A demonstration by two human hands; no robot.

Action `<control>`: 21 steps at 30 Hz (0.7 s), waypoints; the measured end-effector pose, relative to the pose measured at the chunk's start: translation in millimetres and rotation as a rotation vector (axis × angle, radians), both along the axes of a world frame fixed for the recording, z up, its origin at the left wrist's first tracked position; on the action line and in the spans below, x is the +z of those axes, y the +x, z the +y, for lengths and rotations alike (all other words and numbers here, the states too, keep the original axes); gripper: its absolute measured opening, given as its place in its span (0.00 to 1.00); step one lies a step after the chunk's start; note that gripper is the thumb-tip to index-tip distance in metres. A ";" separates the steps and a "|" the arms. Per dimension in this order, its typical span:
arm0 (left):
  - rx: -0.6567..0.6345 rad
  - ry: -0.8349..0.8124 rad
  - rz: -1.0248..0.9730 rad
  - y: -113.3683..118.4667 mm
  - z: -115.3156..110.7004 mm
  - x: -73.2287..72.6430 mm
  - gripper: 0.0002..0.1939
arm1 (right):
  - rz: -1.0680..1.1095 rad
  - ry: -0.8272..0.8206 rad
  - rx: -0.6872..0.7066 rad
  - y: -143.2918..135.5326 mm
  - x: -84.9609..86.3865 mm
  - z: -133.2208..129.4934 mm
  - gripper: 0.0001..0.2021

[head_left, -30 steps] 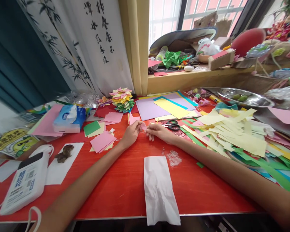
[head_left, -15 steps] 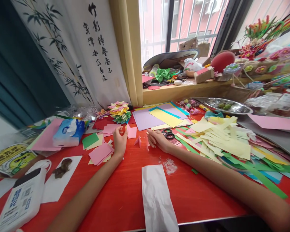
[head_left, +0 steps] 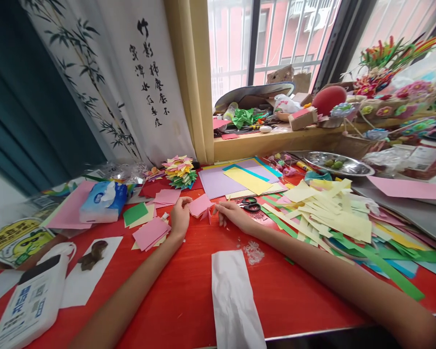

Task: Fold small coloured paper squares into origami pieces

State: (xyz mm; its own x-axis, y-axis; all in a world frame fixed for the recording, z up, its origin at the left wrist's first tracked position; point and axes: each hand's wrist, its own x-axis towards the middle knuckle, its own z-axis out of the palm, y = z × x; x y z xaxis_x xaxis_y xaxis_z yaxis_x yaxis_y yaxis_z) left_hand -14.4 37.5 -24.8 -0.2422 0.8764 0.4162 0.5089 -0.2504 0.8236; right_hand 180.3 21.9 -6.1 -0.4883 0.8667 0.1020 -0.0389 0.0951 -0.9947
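Small pink paper (head_left: 199,205) is between my two hands above the red table. My left hand (head_left: 180,216) pinches its left edge between thumb and fingers. My right hand (head_left: 234,215) is closed, with thumb and forefinger at the paper's right side; the exact grip is too small to see clearly. Just under the paper shows a folded pink piece (head_left: 208,216), partly covered. Left of my left hand lie stacks of pink squares (head_left: 151,233) and a green square (head_left: 135,214). Black-handled scissors (head_left: 250,205) rest just behind my right hand.
A ring of folded papers (head_left: 180,172) stands at the back beside purple sheets (head_left: 212,182). Pale yellow strips (head_left: 323,208) pile up on the right, near a metal dish (head_left: 312,160). A tissue pack (head_left: 103,202) sits left; a white paper (head_left: 234,295) lies in front.
My hands have come closer together. The pink paper, which lay flat between them, is now tilted and at my fingertips. The view has shifted slightly.
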 end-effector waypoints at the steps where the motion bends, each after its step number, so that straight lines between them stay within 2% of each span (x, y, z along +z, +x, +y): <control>1: -0.013 -0.001 0.024 2.0 -2.5 2.7 0.10 | -0.014 0.009 0.014 -0.7 -0.4 -0.1 0.15; 4: -0.034 0.014 0.127 10.3 -10.6 10.6 0.13 | -0.029 0.019 0.051 -1.7 -2.3 -0.1 0.13; 7: -0.023 0.124 0.459 19.4 -17.3 15.0 0.17 | -0.053 0.079 0.095 -1.2 -5.5 0.8 0.13; 11: -0.153 0.170 0.738 25.9 -21.2 13.5 0.17 | -0.113 0.133 0.106 -0.3 -7.2 1.3 0.14; 17: -0.155 0.022 0.801 25.0 -21.7 7.3 0.17 | -0.170 0.153 0.106 0.1 -3.0 -3.7 0.14; 21: -0.049 -0.013 0.793 25.4 -23.0 6.3 0.20 | -0.223 0.164 0.123 0.6 -1.1 -5.2 0.15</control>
State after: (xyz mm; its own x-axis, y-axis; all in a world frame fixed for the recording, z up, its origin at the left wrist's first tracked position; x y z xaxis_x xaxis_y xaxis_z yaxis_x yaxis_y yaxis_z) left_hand 10.9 14.5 -18.5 0.1613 0.8843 0.4381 0.9334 -0.2809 0.2232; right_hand 180.9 16.7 -7.2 -0.6146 0.7805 0.1140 0.1572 0.2628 -0.9520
